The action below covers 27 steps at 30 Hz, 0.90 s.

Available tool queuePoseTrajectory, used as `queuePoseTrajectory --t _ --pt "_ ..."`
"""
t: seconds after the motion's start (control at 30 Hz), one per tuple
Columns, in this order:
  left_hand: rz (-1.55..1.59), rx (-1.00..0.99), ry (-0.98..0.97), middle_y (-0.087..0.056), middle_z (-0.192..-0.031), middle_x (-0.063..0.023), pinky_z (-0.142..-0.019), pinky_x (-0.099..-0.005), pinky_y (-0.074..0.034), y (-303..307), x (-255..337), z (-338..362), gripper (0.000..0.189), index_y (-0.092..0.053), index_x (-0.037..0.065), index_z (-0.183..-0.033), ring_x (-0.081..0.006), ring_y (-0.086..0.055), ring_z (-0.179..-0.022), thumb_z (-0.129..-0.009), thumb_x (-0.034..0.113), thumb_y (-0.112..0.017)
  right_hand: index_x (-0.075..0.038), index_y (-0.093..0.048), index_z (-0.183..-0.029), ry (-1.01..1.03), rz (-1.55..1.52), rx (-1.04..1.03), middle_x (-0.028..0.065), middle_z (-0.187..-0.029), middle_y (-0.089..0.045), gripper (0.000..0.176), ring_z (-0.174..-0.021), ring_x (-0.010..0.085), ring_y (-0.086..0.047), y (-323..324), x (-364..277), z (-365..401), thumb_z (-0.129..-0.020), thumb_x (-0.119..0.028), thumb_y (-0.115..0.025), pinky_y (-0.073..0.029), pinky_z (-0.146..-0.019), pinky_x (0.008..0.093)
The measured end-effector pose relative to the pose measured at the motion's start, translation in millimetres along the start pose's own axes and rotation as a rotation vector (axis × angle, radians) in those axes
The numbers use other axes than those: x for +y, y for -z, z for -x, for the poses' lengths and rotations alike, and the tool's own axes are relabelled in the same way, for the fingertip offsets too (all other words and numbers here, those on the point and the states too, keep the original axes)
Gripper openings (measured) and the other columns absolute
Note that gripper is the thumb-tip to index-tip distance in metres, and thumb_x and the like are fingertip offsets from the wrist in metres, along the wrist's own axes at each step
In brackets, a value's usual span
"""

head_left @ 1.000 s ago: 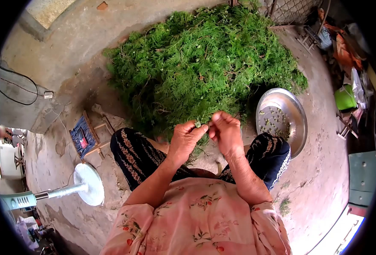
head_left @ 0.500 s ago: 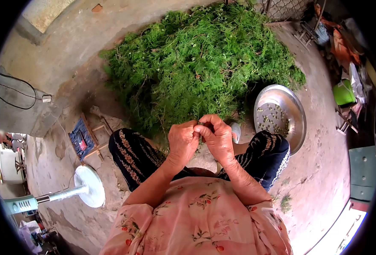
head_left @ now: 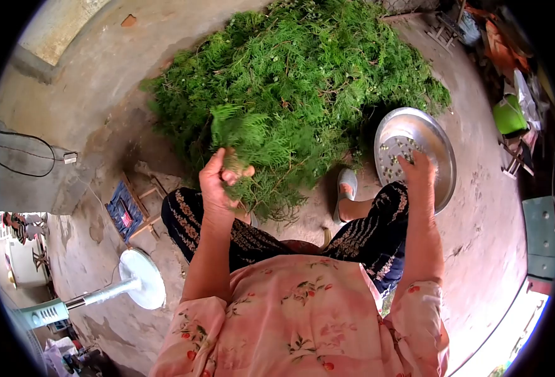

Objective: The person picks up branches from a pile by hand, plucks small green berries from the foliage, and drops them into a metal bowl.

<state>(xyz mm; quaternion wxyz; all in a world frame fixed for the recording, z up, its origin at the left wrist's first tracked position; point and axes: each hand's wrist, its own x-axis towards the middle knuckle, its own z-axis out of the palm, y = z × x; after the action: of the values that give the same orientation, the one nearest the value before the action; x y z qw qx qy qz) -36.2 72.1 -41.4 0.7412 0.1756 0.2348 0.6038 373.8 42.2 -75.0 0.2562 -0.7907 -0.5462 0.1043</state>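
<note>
My left hand (head_left: pixel 218 182) is closed round a leafy green sprig (head_left: pixel 245 138), which stands up from the fingers and is partly blurred. Beneath and behind it lies a large heap of cut green branches (head_left: pixel 302 69). Over the near side of a wide metal basin (head_left: pixel 444 157) hangs my right hand (head_left: pixel 419 168), its fingers parted and slightly blurred. Small pale-green cones or seed pods (head_left: pixel 390 160) are scattered on the basin's bottom; the hand hides some of them.
My knees in dark patterned trousers (head_left: pixel 378 220) are spread below the heap, and a slippered foot (head_left: pixel 346 185) rests by the basin. A small folding stool (head_left: pixel 130 210) and a fan on a round base (head_left: pixel 142 279) stand on the left. A green container (head_left: pixel 508 114) is at far right.
My hands were together in front of me and have separated. The left moved left with the sprig, now raised in view; the right swung over to the basin.
</note>
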Motion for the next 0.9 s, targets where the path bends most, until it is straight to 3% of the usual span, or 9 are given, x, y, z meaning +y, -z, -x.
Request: queuePoseTrajectory --t 0.1,0.17,0.27,0.33,0.47,0.67,0.8,0.83,0.9 --pt "0.199 -0.116 -0.015 -0.045 -0.048 0.0025 -0.054 -0.0285 -0.034 2 -1 -4 0.024 -0.058 0.004 -0.082 -0.0087 -0.035 -0.04 -0.091 0.019 -0.043 0.008 -0.057 -0.102 0.04 0.067 0.164 0.0191 -0.098 -0.054 0.033 -0.093 0.0267 -0.053 -9 46 -8 -0.078 -0.013 -0.061 -0.045 -0.082 0.0355" --pt "0.261 -0.147 -0.037 -0.045 -0.047 0.0015 -0.053 -0.0286 -0.031 0 -4 -7 0.026 -0.06 0.004 -0.078 -0.0094 -0.034 -0.041 -0.091 0.019 -0.043 0.006 -0.059 -0.098 -0.806 -1.495 0.266 0.0175 -0.098 -0.054 0.028 -0.095 0.0257 -0.053 -13 42 -22 -0.08 -0.015 -0.056 -0.045 -0.084 0.0349" --pt "0.348 -0.106 -0.046 -0.049 -0.049 -0.0001 -0.053 -0.0289 -0.031 -7 -8 -8 0.031 -0.059 0.004 -0.076 -0.0117 -0.036 -0.043 -0.092 0.021 -0.039 -0.001 -0.055 -0.092 -0.13 -0.696 -0.347 0.0109 -0.082 -0.061 0.023 -0.065 0.0172 -0.058 -26 -37 18 -0.087 -0.019 -0.043 -0.05 -0.065 0.0292" --pt "0.318 -0.119 -0.052 -0.05 -0.05 -0.0005 -0.054 -0.0295 -0.031 4 -12 -12 0.031 -0.059 0.004 -0.075 -0.0123 -0.037 -0.043 -0.092 0.021 -0.039 -0.001 -0.06 -0.086 -0.305 -0.785 -0.708 0.0093 -0.07 -0.062 0.032 -0.063 0.0149 -0.06 -31 -115 65 -0.085 -0.033 -0.055 -0.052 -0.061 0.0286" --pt "0.295 -0.18 -0.02 -0.052 -0.051 -0.0017 -0.054 -0.0309 -0.034 -9 -17 -9 0.029 -0.059 0.004 -0.076 -0.0143 -0.042 -0.044 -0.091 0.021 -0.041 -0.001 -0.051 -0.109 -0.561 -1.428 -1.118 0.0122 -0.105 -0.055 0.067 -0.096 0.0226 -0.055 -66 -181 133 -0.073 -0.057 -0.063 -0.048 -0.08 0.0405" --pt "0.183 -0.313 0.022 -0.059 -0.086 -0.0103 -0.078 -0.0426 -0.044 2 -33 -7 0.028 -0.056 0.002 -0.093 -0.02 -0.055 -0.075 -0.09 0.026 -0.043 0.003 -0.05 -0.096 -0.714 -1.713 -0.765 0.0091 -0.077 -0.057 0.017 -0.055 0.016 -0.057 -62 -190 113 -0.083 -0.006 -0.058 -0.05 -0.044 0.0256" --pt "-0.203 0.112 0.215 -0.055 -0.111 -0.0132 -0.09 -0.0389 -0.041 8 -42 -3 0.037 -0.05 0.002 -0.116 -0.0243 -0.053 -0.101 -0.088 0.027 -0.05 0.005 -0.052 -0.096 -0.512 -1.609 -0.286 0.0128 -0.081 -0.058 0.016 -0.058 0.019 -0.058 -4 -131 78 -0.083 -0.005 -0.056 -0.051 -0.048 0.0283" --pt "-0.3 0.112 0.218 -0.057 -0.108 -0.0112 -0.089 -0.037 -0.042 1 -39 -2 0.036 -0.052 0.003 -0.114 -0.023 -0.054 -0.098 -0.087 0.025 -0.054 0.003 -0.053 -0.095 -0.082 -1.122 -0.057 0.0123 -0.082 -0.059 0.015 -0.063 0.0178 -0.059 -9 -85 72 -0.084 -0.007 -0.056 -0.051 -0.054 0.0273" --pt "-0.276 0.138 0.223 -0.057 -0.107 -0.0088 -0.089 -0.0349 -0.043 17 -29 -6 0.036 -0.051 0.002 -0.115 -0.0203 -0.055 -0.096 -0.087 0.025 -0.055 -0.009 -0.061 -0.086 -0.429 -1.526 0.145 0.004 -0.088 -0.063 0.006 -0.084 0.0179 -0.058 53 -40 68 -0.08 -0.011 -0.06 -0.048 -0.075 0.0314"
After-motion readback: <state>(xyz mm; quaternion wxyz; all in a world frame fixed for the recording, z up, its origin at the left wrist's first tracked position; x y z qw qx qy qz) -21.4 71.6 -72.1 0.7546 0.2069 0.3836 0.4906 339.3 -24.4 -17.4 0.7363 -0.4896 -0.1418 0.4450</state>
